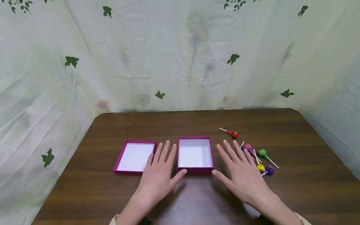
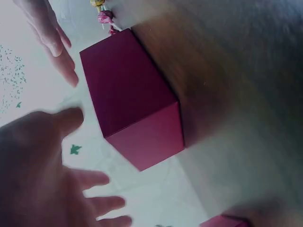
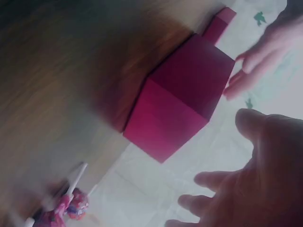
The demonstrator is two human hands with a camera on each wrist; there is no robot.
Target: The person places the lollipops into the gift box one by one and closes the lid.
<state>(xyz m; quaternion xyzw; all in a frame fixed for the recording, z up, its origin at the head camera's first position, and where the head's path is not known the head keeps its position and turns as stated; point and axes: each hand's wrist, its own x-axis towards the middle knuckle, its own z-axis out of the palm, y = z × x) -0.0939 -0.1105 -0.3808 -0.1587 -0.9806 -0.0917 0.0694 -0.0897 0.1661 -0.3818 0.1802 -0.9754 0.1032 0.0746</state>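
An uncovered magenta box (image 1: 197, 171) with a white inside stands mid-table between my two hands. My left hand (image 1: 158, 176) hovers with spread, straight fingers between this box and a shallow magenta lid (image 1: 134, 157), white inside, lying to the left. On the other side, my right hand (image 1: 243, 175) is spread likewise, its thumb near the box's front right corner. Neither hand holds anything. In both wrist views the box (image 2: 137, 90) shows its plain magenta sides, apart from the fingers. Several wrapped lollipops, including a purple lollipop (image 1: 269, 170), lie right of my right hand, which partly hides some.
A red lollipop (image 1: 234, 134) lies alone behind the pile, and a green lollipop (image 1: 262, 152) at the pile's right side. The brown wooden table (image 1: 309, 193) has rounded far corners. A pale curtain (image 1: 174, 56) with leaf prints hangs behind and beside it.
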